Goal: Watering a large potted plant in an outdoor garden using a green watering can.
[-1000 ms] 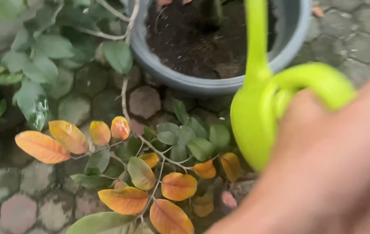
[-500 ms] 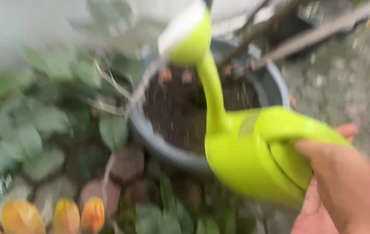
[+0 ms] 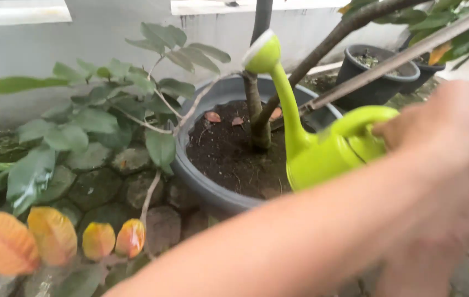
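Where the green watering can (image 3: 322,157) is seen, right of centre in the frame, its body is held over the near right rim of the grey pot (image 3: 201,181). Its long axis is given by the spout, which is raised up and to the left from the body and ended by the rose (image 3: 262,54) near the top centre, above the dark soil (image 3: 229,151) and close beside the trunk (image 3: 256,118). The arched handle is pointed the other way, toward the right edge, and it is there that the can is gripped: a hand (image 3: 438,124) is closed on the handle at centre right. From the blurred forearm, which is stretched across from the lower left to that hand, it is judged to be the left, though this cannot be told for certain. The can thus lies ahead and to the left of the gripping hand, spout away from it. A second blurred hand (image 3: 405,269) is glimpsed at the lower right, below the first; whether its fingers are apart or closed cannot be told. Farther out, green leaves (image 3: 80,124) are spread over the upper left, orange leaves (image 3: 53,236) over the lower left, and black pots (image 3: 377,74) are set at the upper right.
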